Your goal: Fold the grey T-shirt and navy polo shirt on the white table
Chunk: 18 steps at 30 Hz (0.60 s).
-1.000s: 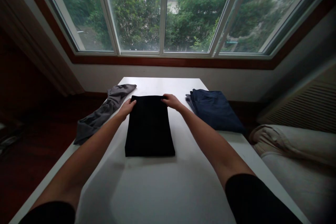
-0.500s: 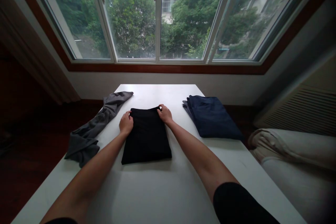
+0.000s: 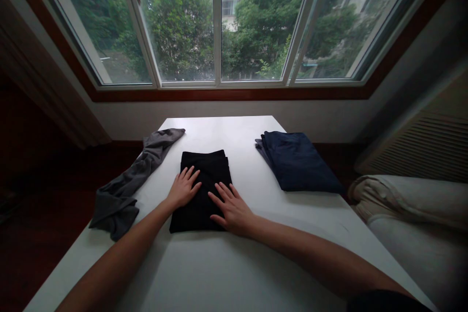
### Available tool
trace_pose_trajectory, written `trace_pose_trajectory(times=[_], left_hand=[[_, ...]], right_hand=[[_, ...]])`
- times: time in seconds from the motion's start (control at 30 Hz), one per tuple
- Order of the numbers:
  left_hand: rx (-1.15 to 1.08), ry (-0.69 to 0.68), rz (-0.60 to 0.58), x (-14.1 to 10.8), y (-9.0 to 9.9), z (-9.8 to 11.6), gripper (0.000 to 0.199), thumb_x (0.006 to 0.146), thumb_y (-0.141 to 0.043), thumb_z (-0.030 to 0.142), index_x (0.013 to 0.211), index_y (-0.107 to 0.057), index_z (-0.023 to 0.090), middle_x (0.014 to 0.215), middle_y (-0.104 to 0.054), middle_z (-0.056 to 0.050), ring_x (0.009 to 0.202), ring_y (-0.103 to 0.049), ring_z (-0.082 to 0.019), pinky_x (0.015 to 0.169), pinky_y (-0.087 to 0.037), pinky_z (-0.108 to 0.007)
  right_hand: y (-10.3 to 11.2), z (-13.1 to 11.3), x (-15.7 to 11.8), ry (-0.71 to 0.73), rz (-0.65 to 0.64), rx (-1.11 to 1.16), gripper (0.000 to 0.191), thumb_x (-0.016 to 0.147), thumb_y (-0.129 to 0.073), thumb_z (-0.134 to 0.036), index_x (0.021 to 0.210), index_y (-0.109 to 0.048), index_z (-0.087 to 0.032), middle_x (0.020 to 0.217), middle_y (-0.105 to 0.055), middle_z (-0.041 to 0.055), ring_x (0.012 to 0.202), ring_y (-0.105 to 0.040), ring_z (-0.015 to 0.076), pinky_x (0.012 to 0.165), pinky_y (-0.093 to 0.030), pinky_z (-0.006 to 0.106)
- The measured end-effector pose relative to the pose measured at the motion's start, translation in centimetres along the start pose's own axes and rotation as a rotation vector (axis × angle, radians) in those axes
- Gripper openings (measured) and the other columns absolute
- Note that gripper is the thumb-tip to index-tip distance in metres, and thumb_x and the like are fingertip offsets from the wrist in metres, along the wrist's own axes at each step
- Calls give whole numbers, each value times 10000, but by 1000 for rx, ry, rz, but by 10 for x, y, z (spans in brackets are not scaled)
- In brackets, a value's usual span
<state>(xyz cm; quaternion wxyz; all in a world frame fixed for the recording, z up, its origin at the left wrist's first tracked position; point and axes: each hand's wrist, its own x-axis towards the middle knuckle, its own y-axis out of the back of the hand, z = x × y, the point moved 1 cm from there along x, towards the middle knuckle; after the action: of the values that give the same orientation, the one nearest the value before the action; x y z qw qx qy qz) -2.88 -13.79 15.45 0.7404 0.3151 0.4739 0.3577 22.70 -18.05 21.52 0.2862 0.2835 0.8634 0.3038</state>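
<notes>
Left hand [image 3: 183, 189] is lying palm down, fingers spread, on the left part of the folded black cloth [image 3: 204, 168]; right hand [image 3: 237, 212], also spread, is covering its near right part. Neither is pinching anything. The cloth is resting flat near the middle of the white surface [image 3: 219, 131], its layers showing slightly offset at the far right corner.

Handling, judged by eye: light, soft, limp, not fragile; layers probably sliding if only the top one is gripped. Best hold: both side edges, thumbs above, fingers beneath all layers.

Crumpled gray cloth [image 3: 149, 158] is draping along the left edge; folded navy cloth [image 3: 303, 165] is lying at the right. Beyond, a wide window [image 3: 217, 24] is showing trees; a curtain [image 3: 47, 68] is hanging at left, and rolled pale fabric [image 3: 413, 200] is sitting at right.
</notes>
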Motion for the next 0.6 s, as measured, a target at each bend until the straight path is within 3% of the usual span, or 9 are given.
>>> trace_pose_trajectory(times=[0.07, 0.13, 0.2, 0.27, 0.33, 0.43, 0.6], left_hand=[[36, 44, 47, -6, 7, 4, 552, 1047, -470, 465, 1542, -499, 223, 1650, -385, -136, 1521, -327, -382, 1196, -312, -612], [67, -2, 131, -17, 22, 17, 490, 1052, -468, 425, 1470, -567, 189, 1595, -457, -161, 1492, -364, -383, 1203, -290, -621], [63, -201, 156, -37, 40, 36, 417, 1059, -459, 380, 1402, -604, 193, 1513, -538, -149, 1433, -432, -346, 1209, -295, -588], [24, -455, 71, -61, 54, 54, 364, 1049, -485, 375, 1347, -615, 212, 1404, -605, -123, 1294, -533, -301, 1146, -386, -521], [-8, -605, -52, -85, 63, 66, 332, 1007, -562, 407, 1270, -626, 214, 1283, -639, -108, 1129, -582, -279, 1016, -468, -463], [7, -615, -151, -109, 71, 67, 264, 924, -674, 395, 1105, -631, 207, 1161, -635, -90, 1022, -567, -272, 904, -476, -422], [142, -580, -130, -118, 80, 47, 31, 932, -628, 211, 952, -604, 207, 982, -605, -57, 916, -543, -244, 838, -449, -393]], right_hand=[[4, -3, -14, -17, -26, -3, 760, 998, -571, -600, 1636, -352, -248, 1710, -132, 144, 1590, -95, 339, 1278, -108, 582], [10, -2, -25, -53, -24, 2, 746, 985, -607, -569, 1621, -382, -249, 1712, -127, 142, 1588, -113, 337, 1275, -150, 570], [17, 1, -37, -65, 4, 12, 715, 969, -647, -523, 1590, -432, -241, 1701, -179, 145, 1577, -161, 331, 1272, -187, 555], [24, 2, -49, -7, 34, 37, 668, 949, -684, -481, 1538, -493, -232, 1655, -302, 146, 1542, -256, 317, 1270, -208, 545], [29, 1, -59, 126, 34, 80, 597, 927, -716, -456, 1460, -557, -239, 1563, -439, 129, 1467, -378, 293, 1259, -245, 531], [31, 0, -65, 240, 37, 108, 450, 907, -741, -375, 1320, -631, -234, 1403, -553, 109, 1317, -499, 261, 1166, -395, 469], [25, 3, -53, 124, 41, -26, 256, 848, -630, -61, 1081, -651, -166, 1208, -590, 103, 1114, -534, 227, 983, -502, 364]])
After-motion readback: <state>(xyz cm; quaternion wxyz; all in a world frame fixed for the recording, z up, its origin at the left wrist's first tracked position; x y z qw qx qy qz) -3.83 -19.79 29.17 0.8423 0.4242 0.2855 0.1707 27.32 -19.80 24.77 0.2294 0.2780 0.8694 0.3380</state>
